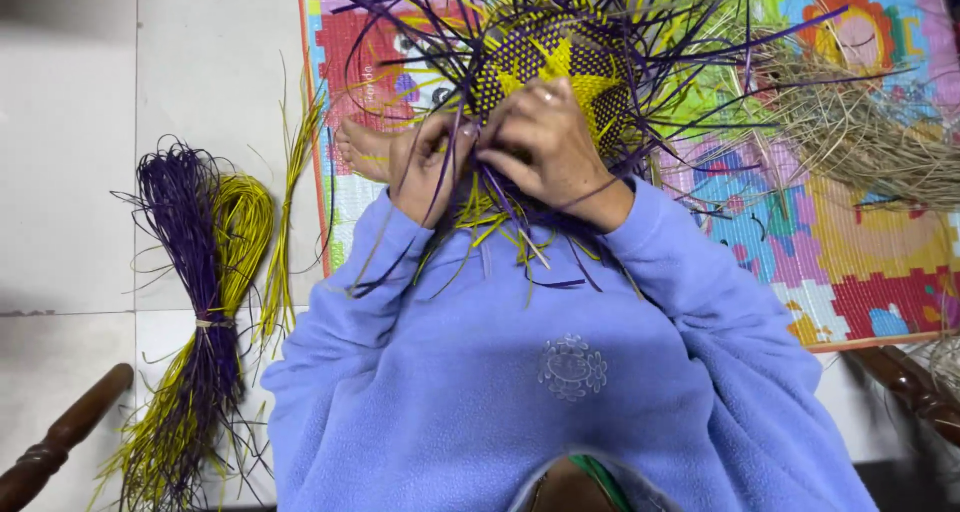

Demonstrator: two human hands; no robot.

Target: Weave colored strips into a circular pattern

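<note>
Behind both hands (500, 152), the weaving's (550, 57) edge seems hidden.

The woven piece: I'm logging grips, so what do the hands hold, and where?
Both hands, left hand and right hand, pinch purple and yellow strips at the near edge of the woven piece.

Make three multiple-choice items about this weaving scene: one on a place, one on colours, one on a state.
1. Where does the tied bundle of purple and yellow strips lie?
A. on the pale tiled floor
B. on the colourful mat
C. in the lap

2. What colours has the round woven piece?
A. red, white
B. purple, yellow
C. green, black

3. What are both hands doing?
A. resting flat
B. hanging open
C. pinching strips

Answers:
1 A, it lies left of the mat's edge.
2 B, a yellow star on purple.
3 C, the left hand and right hand have their fingers closed on strips at the piece's near rim.
</note>
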